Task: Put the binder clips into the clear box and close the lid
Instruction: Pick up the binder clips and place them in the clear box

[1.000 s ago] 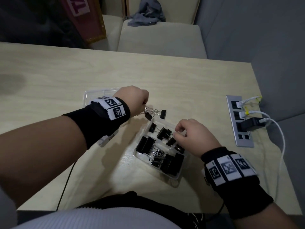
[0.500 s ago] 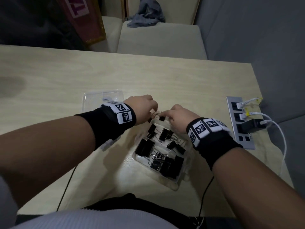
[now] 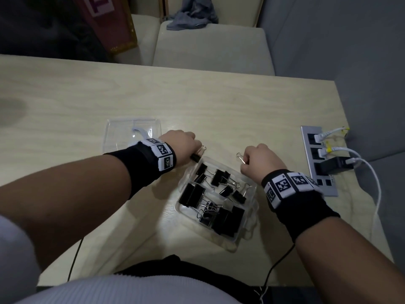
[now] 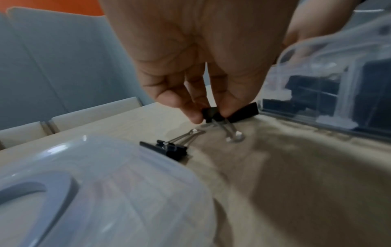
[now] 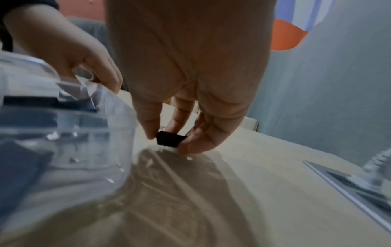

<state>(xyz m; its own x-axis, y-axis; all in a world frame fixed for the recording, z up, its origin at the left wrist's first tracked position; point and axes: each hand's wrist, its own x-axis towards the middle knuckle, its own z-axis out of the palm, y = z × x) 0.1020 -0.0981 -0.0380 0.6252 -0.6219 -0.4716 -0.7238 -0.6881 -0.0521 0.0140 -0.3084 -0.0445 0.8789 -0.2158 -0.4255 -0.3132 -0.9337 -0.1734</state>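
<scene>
The clear box (image 3: 249, 224) sits open on the table near me, with several black binder clips (image 3: 219, 178) inside. Just beyond its far left corner, my left hand (image 3: 196, 153) pinches a black binder clip (image 4: 239, 113) low over the table. A second clip (image 4: 167, 148) lies on the table beside it, next to the clear lid (image 4: 95, 183). At the box's far right corner, my right hand (image 3: 244, 162) pinches another black clip (image 5: 170, 139), its wire handle (image 3: 239, 156) sticking out. The lid (image 3: 122, 132) lies flat behind my left wrist.
A grey power strip (image 3: 317, 163) with white cables and a black plug is set in the table at the right. A cable (image 3: 271, 268) runs from my right wrist off the near edge. Cushioned seats (image 3: 210, 47) stand beyond the table's far edge.
Half a second ago both hands met at the box's far edge. They have pulled apart, the right hand going right and the left staying left, each holding a clip.
</scene>
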